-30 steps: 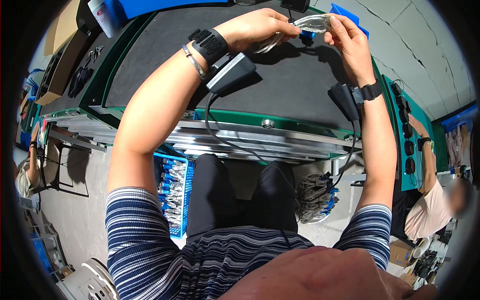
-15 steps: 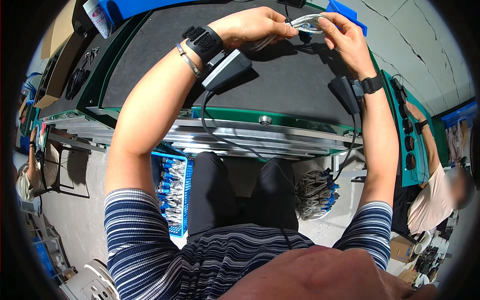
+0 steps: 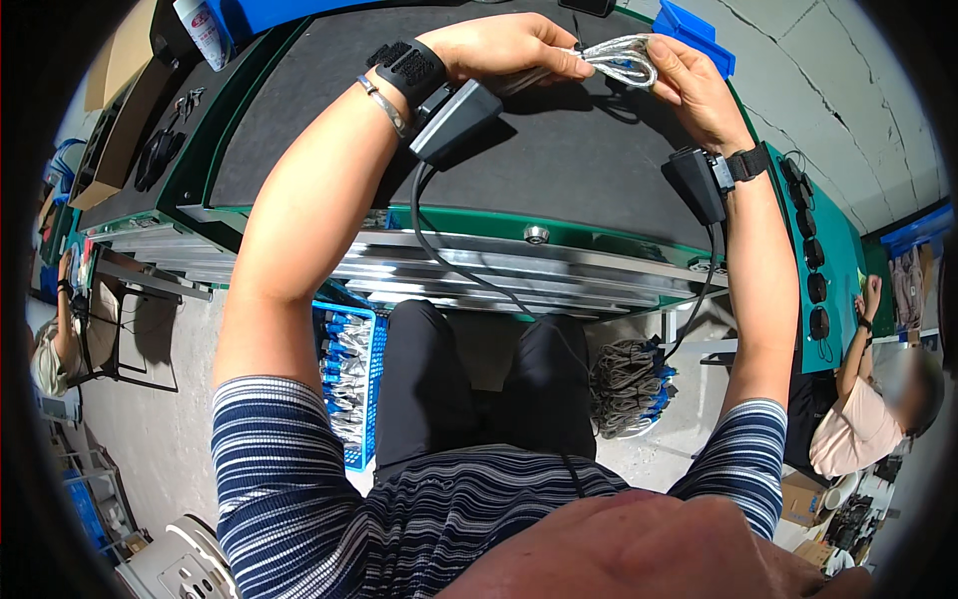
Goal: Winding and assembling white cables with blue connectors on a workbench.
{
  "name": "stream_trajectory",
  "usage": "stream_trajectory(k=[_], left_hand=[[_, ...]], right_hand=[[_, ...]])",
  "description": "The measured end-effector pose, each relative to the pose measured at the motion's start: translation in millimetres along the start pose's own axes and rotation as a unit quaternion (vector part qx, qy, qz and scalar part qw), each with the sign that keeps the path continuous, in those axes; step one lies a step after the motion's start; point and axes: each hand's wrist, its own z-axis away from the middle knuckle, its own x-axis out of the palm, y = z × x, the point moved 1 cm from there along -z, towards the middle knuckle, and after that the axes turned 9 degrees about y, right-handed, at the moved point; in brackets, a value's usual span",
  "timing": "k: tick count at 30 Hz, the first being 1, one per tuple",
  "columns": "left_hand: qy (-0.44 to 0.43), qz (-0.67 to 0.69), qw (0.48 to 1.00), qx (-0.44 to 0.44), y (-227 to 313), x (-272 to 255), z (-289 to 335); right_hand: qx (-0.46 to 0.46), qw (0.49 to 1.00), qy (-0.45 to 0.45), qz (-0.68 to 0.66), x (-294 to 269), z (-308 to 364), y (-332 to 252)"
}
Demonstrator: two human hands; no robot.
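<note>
A bundle of silvery-grey cable (image 3: 621, 62), coiled into loops, is held above the dark mat at the far side of the bench. My left hand (image 3: 511, 46) pinches the bundle around its middle, where a dark tie shows; part of the bundle lies hidden behind that hand. At the bundle's looped right end, my right hand (image 3: 697, 92) has its thumb and fingers closed on the loops. Both wrists wear black straps, each with a black box-shaped device on a cord.
The dark-topped bench (image 3: 329, 130) has a drawer lock at its front edge. A blue bin (image 3: 694, 38) stands at the far right corner. Below, a blue basket (image 3: 377, 389) of bundled cables and a cable pile (image 3: 631, 389) flank my legs. People sit at both sides.
The cable loops are fanned wider at the right end. My right hand has shifted slightly right and down. The person at right has drawn a hand back from the teal table.
</note>
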Motion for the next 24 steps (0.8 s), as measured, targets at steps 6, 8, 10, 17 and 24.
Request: stream_trajectory(k=[6,8,10,17,24], left_hand=[[0.001,0.015,1.000,0.014,-2,4,-1],[0.003,0.012,1.000,0.015,-2,5,-3],[0.036,-0.004,0.999,0.013,-2,5,-4],[0.050,0.014,0.999,0.010,-6,13,-8],[0.018,0.117,0.993,0.001,-2,15,-6]], right_hand=[[0.023,0.985,-0.055,-0.165,10,5,-5],[0.014,0.981,0.023,-0.190,13,6,-5],[0.020,0.982,0.079,-0.168,14,6,-5],[0.018,0.993,0.103,-0.048,6,1,2],[-0.112,0.984,0.133,0.032,17,5,-11]])
